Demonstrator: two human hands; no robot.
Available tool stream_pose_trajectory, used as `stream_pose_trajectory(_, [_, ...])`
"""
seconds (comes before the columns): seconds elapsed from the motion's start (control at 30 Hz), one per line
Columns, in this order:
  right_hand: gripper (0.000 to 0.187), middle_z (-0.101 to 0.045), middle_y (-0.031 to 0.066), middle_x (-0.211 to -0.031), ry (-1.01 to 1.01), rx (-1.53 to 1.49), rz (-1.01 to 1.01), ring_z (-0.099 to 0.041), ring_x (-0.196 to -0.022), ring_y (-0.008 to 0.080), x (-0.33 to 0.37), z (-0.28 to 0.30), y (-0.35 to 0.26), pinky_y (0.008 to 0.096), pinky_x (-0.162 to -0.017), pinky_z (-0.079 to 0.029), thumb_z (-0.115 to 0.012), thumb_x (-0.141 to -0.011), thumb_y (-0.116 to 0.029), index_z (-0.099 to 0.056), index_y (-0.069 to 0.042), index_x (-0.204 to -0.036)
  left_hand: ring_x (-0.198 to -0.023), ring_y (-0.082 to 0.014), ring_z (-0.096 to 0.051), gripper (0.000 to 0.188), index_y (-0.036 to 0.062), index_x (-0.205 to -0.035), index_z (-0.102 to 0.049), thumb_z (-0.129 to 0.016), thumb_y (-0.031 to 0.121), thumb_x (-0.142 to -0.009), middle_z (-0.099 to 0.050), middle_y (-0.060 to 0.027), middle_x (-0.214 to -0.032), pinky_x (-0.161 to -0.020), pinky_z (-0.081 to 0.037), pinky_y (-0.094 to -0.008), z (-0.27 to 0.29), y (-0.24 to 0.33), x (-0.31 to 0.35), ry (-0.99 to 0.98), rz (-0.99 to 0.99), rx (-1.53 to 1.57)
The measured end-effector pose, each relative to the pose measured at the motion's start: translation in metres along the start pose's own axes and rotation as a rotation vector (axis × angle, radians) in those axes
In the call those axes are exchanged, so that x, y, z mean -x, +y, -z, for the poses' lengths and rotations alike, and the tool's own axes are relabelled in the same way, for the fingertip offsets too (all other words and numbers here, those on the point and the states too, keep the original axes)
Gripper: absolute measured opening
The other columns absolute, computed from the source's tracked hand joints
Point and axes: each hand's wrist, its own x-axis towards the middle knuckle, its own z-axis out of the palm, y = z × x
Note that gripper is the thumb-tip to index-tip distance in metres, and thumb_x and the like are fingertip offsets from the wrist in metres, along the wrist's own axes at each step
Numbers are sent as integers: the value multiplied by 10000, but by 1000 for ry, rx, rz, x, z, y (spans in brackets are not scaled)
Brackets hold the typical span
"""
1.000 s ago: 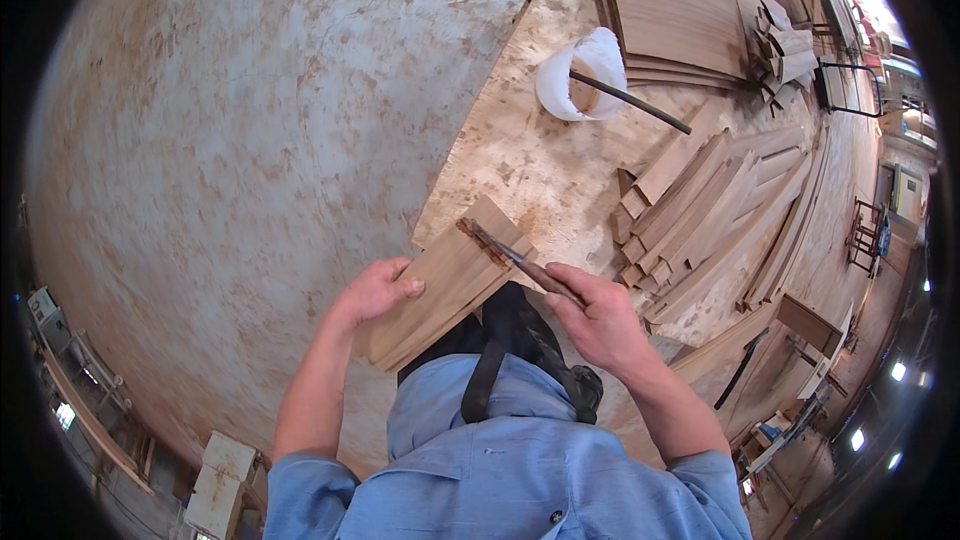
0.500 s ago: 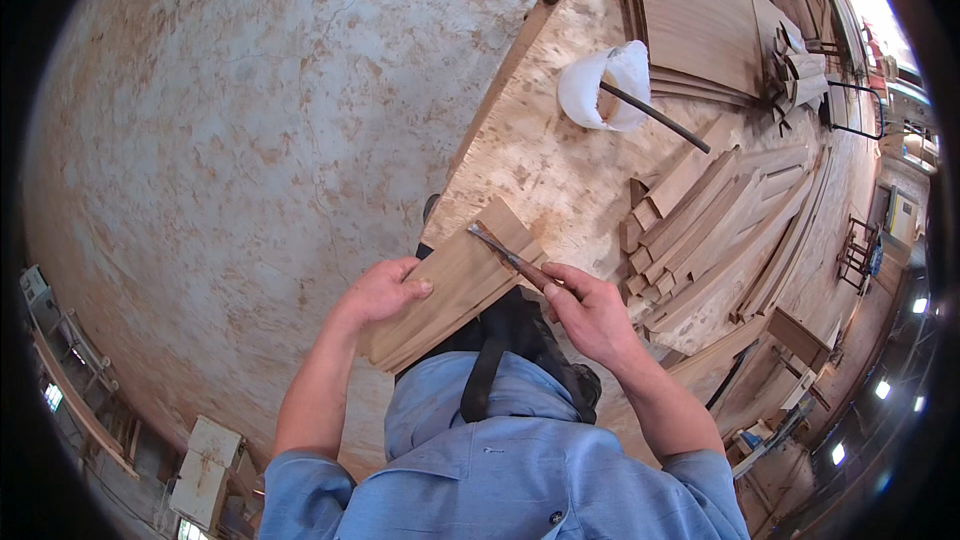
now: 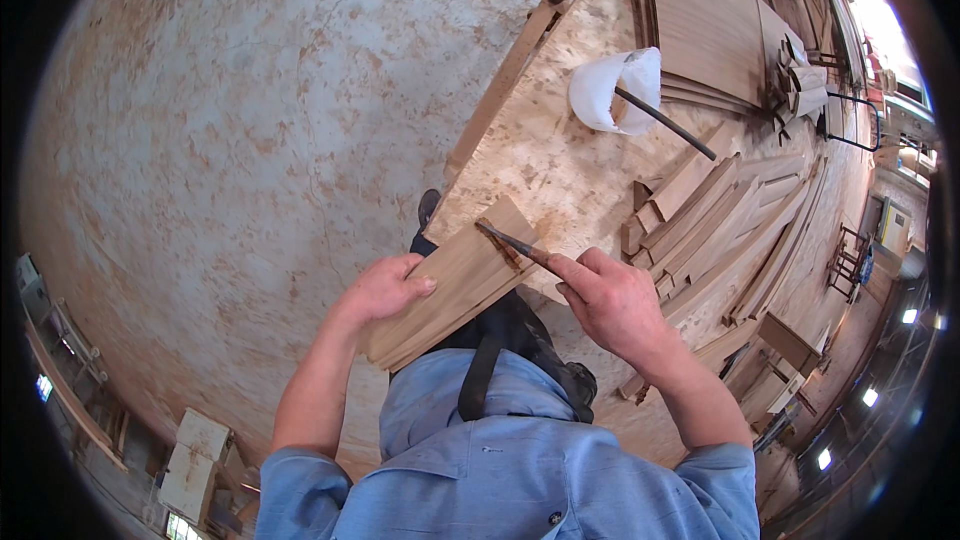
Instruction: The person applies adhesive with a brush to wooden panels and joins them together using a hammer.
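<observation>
Seeing a mottled grey-brown floor (image 3: 240,170) spreading across the left; noticing a stack of flat wooden panels (image 3: 700,15) lying at the upper right, with a bundle of pale pieces (image 3: 806,82) just beside it; spotting a bright opening (image 3: 885,35) beyond, 1 dark chair-like frame (image 3: 848,265) near the right rim, 1 whitish stained cabinet (image 3: 195,440) at the lower left and small lights (image 3: 870,397) along the lower right.

The person wears a blue shirt (image 3: 420,500) — short-sleeved, with a small dark round button (image 3: 555,518) and a pale stitched slit (image 3: 492,450) — plus a black strap (image 3: 480,380), dark trousers (image 3: 510,318) and a dark shoe (image 3: 428,204). The left hand (image 3: 388,290) and right hand (image 3: 618,306) are bare.
</observation>
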Motion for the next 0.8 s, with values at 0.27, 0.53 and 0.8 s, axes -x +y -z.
stream_pose_trajectory(0.27, [321, -522, 67, -735, -108, 171, 131, -603, -625, 262, -23, 25, 1, 382, -496, -496, -583, -811, -128, -621, -171, -1127, -876, -221, -648, 320, 54, -1066, -650, -649, 284, -844, -695, -120, -942, -799, -489, -356, -1, -4, -2, 9, -8, -33])
stream_pose_trajectory(0.53, [161, -614, 110, -751, -313, 204, 283, -651, -685, 315, -83, 59, 2, 431, -580, -512, -562, -860, -181, -680, -129, -955, -883, -245, -651, 317, 61, -1063, -653, -651, 291, -844, -695, -132, -932, -801, -490, -368, 0, 2, 2, 18, 2, -34])
stream_pose_trajectory(0.8, [102, -659, 171, -729, -496, 337, 311, -652, -724, 370, -156, 65, -34, 445, -612, -511, -611, -734, -61, -700, -47, -782, -878, -288, -652, 333, 81, -1065, -658, -647, 322, -835, -694, -141, -930, -793, -490, -384, 2, 10, 5, 47, 18, -103])
